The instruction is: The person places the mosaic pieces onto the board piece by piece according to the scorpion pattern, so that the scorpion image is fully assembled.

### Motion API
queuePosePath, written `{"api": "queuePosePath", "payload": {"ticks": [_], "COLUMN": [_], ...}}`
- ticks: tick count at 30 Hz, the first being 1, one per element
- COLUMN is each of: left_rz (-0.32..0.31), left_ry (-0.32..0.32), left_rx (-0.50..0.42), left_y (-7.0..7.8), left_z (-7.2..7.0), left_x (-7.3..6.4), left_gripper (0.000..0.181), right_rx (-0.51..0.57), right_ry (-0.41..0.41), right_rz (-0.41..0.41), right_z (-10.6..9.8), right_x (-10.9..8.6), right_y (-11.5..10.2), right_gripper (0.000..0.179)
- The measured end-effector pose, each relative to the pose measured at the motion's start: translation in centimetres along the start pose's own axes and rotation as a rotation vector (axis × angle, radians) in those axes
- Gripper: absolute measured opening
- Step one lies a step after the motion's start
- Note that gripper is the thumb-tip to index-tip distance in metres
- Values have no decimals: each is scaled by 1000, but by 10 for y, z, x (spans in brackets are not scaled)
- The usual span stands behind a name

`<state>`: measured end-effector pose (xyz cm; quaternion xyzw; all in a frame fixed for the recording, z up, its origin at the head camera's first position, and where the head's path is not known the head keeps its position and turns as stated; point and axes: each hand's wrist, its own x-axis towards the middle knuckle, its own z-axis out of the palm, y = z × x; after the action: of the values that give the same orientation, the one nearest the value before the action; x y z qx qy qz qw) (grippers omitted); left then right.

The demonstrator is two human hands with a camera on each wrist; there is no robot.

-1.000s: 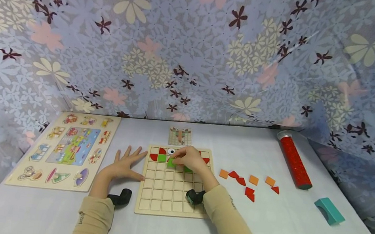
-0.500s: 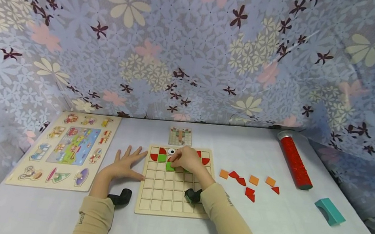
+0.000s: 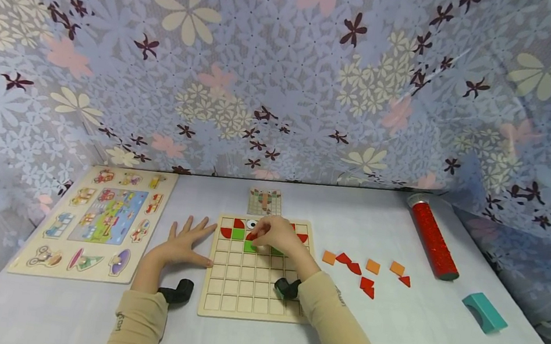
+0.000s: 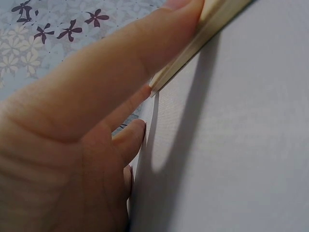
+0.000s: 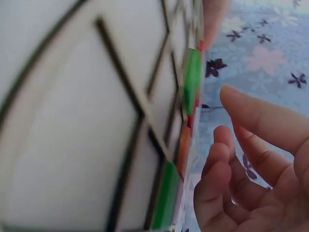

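A wooden grid board [image 3: 246, 289] lies on the table, with red, green and eye-patterned pieces in its upper rows. My left hand [image 3: 183, 246] is spread flat at the board's left side, its thumb [image 4: 166, 36] touching the edge. Over the upper rows hovers my right hand [image 3: 278, 236], its fingers loosely bent. In the right wrist view, thumb and fingertips stand apart with nothing between them. Just below those fingers a green square tile [image 3: 248, 247] sits in a cell. Part of the top rows is hidden behind the right hand; an orange piece [image 5: 183, 147] shows there in the right wrist view.
A small pattern card [image 3: 265, 202] lies behind the board. Right of it are orange squares [image 3: 372, 267] and several red pieces [image 3: 354, 268], then a red tube [image 3: 432, 238] and a teal arch block [image 3: 485, 312]. A picture puzzle [image 3: 107, 219] lies left.
The green tile, in my right fingers a second ago, now lies in a cell of the board. My right hand has let go and risen slightly. The left hand stays put.
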<state>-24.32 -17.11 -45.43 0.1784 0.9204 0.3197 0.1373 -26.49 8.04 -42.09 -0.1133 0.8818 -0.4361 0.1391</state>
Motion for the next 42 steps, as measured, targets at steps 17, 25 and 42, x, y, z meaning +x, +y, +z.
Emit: {"api": "queuePosePath", "payload": {"ticks": [17,25,42], "left_rz": [-3,-2,0], "left_ry": [-3,-3,2], "left_rx": [15,8,6], "left_y": [2,3,2], "left_z": [-1,-1,1], "left_x": [-2,-2,-1], "left_gripper": [96,96,96], "right_rx": [84,156,144], "right_ry": [72,87,135], "right_rz": [1,52,155], "right_z": [-47,-63,-96], "right_x": [-29,-41,-57], "right_y": [26,44,71], "right_gripper": [16,22,30]}}
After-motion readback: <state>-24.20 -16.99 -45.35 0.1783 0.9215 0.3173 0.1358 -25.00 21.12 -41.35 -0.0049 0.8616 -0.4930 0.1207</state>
